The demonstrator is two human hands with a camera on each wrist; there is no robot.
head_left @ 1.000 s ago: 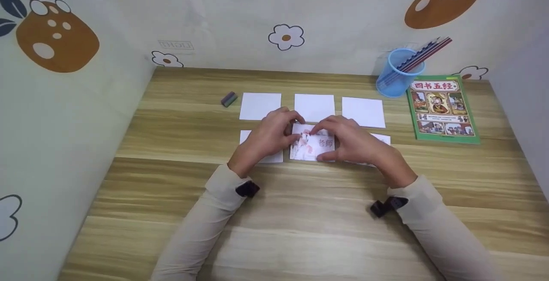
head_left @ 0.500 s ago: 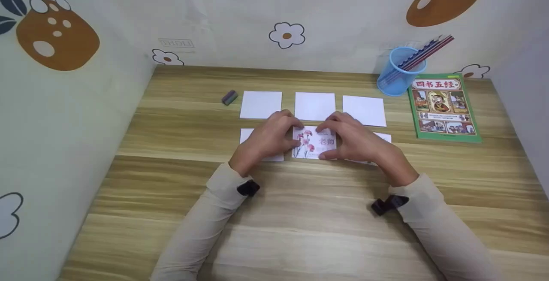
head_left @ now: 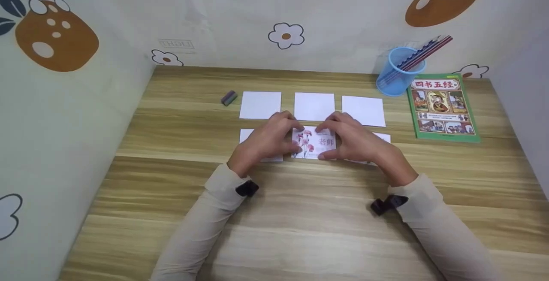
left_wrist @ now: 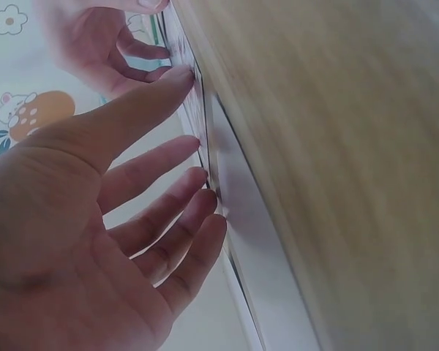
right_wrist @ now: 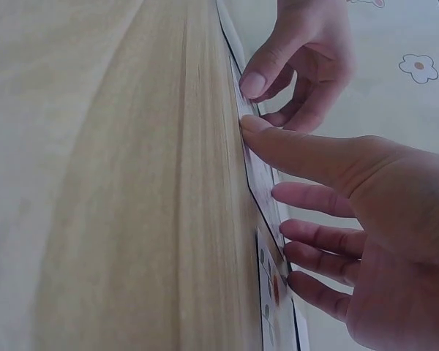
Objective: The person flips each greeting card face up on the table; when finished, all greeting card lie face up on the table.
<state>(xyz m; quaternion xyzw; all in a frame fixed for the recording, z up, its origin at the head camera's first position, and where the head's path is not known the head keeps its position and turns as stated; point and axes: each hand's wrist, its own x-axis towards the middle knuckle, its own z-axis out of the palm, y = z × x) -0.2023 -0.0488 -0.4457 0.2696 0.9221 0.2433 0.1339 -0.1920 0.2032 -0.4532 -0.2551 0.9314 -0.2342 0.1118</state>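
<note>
Compared with a second ago, the flower card point(head_left: 314, 143) has dropped from a tilted, half-lifted position to lying flat on the wooden desk point(head_left: 300, 212), picture side up, in the middle of the near row. Both hands are barely off their earlier spots. The left hand point(head_left: 268, 138) has straight, relaxed fingers resting at the card's left edge, and the right hand point(head_left: 356, 140) does the same at the right edge, thumb at the near corner; neither one actually grips anything. The card looks like thin, light, slightly bendy paper stock, probably slick on the smooth wood, so I'd guess sliding a fingertip under a corner or pinching an edge is the way to pick it up, since flat-on grabbing won't work. Count-wise: three blank white cards point(head_left: 314, 106) in the far row, plus two more partly hidden under the hands in the near row, so six cards total with the flower one. Also one blue pencil cup point(head_left: 396, 79), one green book point(head_left: 441, 107), one eraser point(head_left: 229, 98).
</note>
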